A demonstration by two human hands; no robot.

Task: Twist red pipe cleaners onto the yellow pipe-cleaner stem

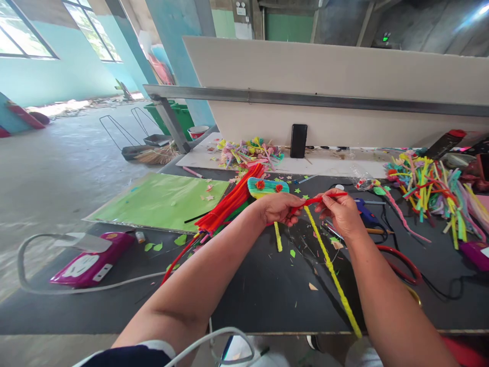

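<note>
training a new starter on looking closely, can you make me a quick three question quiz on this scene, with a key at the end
1. True or false: the phone lies flat on its back.

2. Which colour is the strip held between the left hand and right hand?
a) blue
b) red
c) white

3. How many red tufts show on the blue piece?

Key:
1. False; the phone stands upright.
2. b) red.
3. Two.
</note>
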